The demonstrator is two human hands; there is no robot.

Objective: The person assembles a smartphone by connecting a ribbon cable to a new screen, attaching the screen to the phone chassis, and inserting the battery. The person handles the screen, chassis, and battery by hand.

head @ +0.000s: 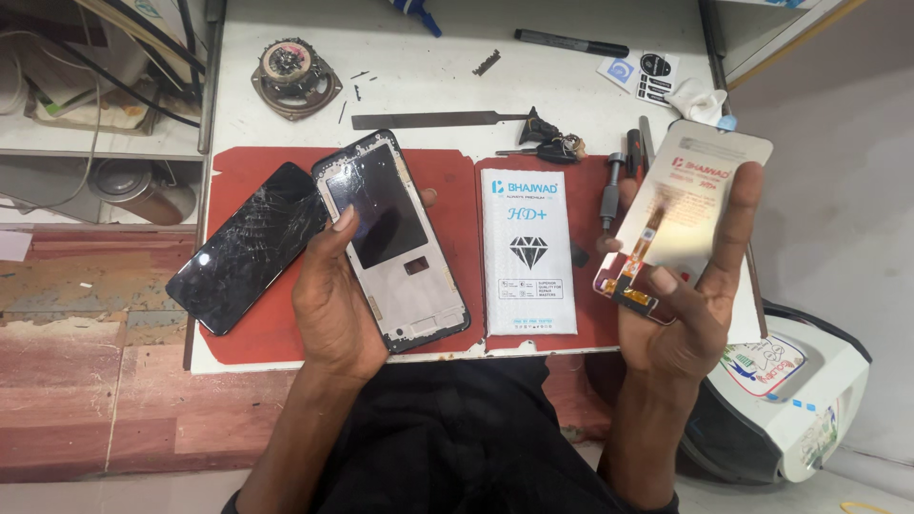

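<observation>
In the head view, both arms are stretched forward from the bottom edge, over a dark lap. The left hand (333, 305) is laid palm down, with its fingers curled around the left side of a phone frame (395, 243). The frame is held by this hand and rests tilted on the red mat (252, 328) on the white desk (419, 81). The frame is black around the edge, with a dark square near the top and a pale grey inside.

The right hand (690, 314) is raised, with the palm turned up. A new screen panel (681, 214) is gripped between its thumb and long fingers. The panel's back is shiny and pale, with an orange flat cable at its lower end. It is held up above the right edge of the mat.

A cracked black phone (248, 247) lies just left of the frame. A white packet (528, 252) lies between the two hands.
</observation>
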